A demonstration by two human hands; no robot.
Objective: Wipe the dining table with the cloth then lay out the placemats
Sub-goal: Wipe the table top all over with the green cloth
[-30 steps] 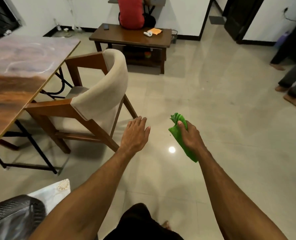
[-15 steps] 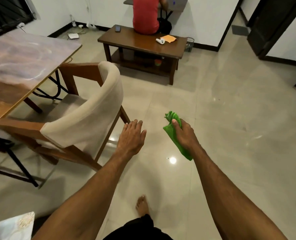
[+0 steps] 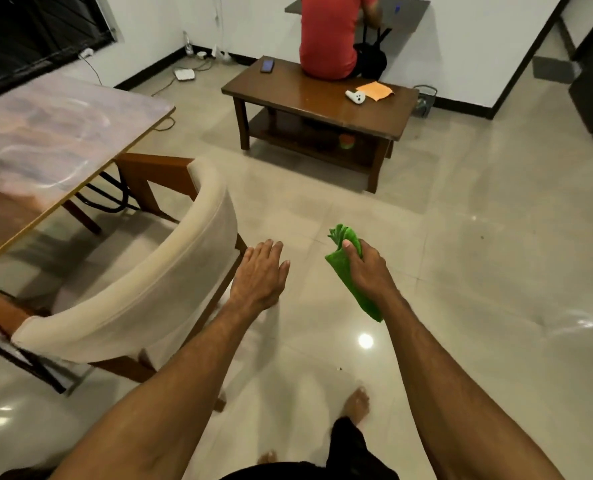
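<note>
Two bare hands reach forward in the middle of the frame, above the tiled floor (image 3: 478, 271). The right hand (image 3: 368, 271) has its fingers curled round the bunched green cloth (image 3: 340, 265) (one end hangs below the wrist). The left hand (image 3: 258, 275) holds nothing, fingers straight and together, just beside the padded chair (image 3: 142, 289). The dining surface (image 3: 45, 133) lies at the upper left, well apart from the cloth.

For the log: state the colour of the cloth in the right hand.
Bright green folded cloth, clearest in the head view.
</note>
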